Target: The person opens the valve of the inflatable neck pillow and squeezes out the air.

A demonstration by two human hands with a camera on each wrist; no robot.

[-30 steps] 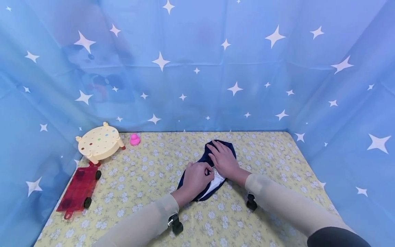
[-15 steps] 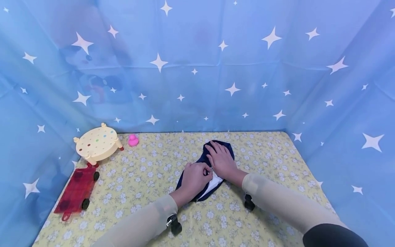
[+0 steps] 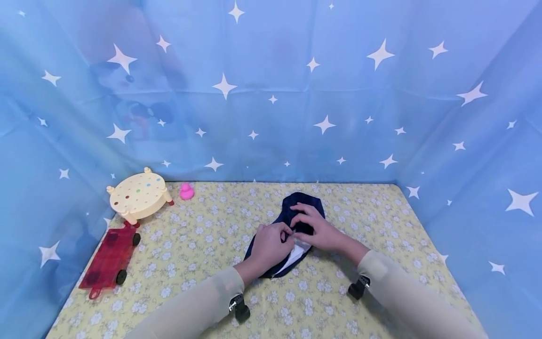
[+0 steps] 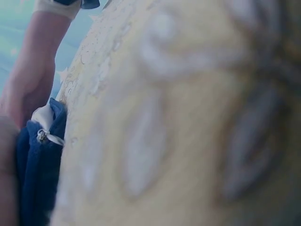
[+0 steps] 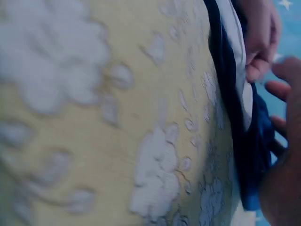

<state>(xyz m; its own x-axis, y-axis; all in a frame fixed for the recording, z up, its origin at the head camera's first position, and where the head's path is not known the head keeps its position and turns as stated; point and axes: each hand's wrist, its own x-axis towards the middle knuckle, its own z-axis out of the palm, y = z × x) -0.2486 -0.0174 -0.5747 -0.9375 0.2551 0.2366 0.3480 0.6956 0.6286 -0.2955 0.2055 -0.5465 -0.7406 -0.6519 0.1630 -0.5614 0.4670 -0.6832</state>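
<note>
A navy zip pouch (image 3: 301, 200) with a white lining lies at a slant on the flowered cloth, its opening parted. My left hand (image 3: 268, 245) pinches the edge of the opening near the middle; what its fingertips hold is too small to make out. Over the upper part of the pouch is my right hand (image 3: 319, 230), thumb and fingers curved and spread apart, close to the left fingertips. The left wrist view catches one end of the zip (image 4: 42, 136). In the right wrist view, the white lining (image 5: 247, 103) shows beside the left fingers.
A cream toy table (image 3: 137, 195) with coloured dots stands at the back left, touching or nearly touching a red see-through toy cart (image 3: 109, 259) with black wheels. A small pink duck (image 3: 187, 191) sits near the back edge. Blue star-patterned curtains (image 3: 271, 117) surround the table.
My right hand has lifted from lying flat on the pouch and drawn back slightly, with its fingers now curved near the left fingertips. The left hand keeps its pinch.
</note>
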